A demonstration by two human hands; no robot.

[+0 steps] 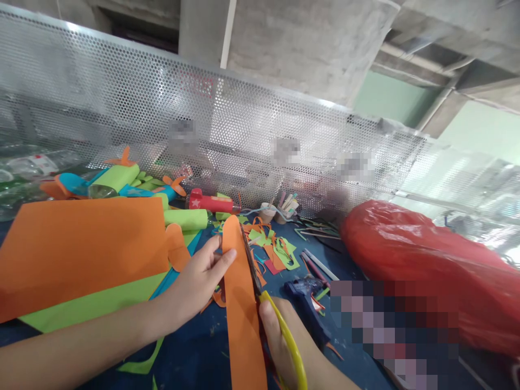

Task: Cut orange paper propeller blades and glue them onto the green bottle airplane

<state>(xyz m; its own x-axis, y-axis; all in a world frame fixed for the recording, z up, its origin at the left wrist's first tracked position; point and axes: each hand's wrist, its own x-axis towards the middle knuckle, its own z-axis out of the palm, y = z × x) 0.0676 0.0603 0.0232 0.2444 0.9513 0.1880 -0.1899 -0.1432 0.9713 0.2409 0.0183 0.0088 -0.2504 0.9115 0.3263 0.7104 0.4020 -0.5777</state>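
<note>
My left hand [209, 271] pinches a long orange paper strip [241, 314] near its rounded top end, thumb in front. In my right hand [284, 333] is a pair of yellow-handled scissors [290, 344]. Their dark blades run up along the strip's right edge. Left of my hands lies a large orange sheet [85, 244] over a green sheet [97, 306]. A small rounded orange piece [177, 248] sits by my left wrist. Close to my right hand, a dark blue glue gun [309, 306] rests on the dark blue table.
Orange and green paper scraps [276, 252] lie beyond the scissors. Behind are a red paper-wrapped bottle [211, 202], cups of sticks [286, 208] and a perforated metal panel [134, 103]. A big red plastic bag [422, 260] bulks at right; clear bottles [28, 168] stand far left.
</note>
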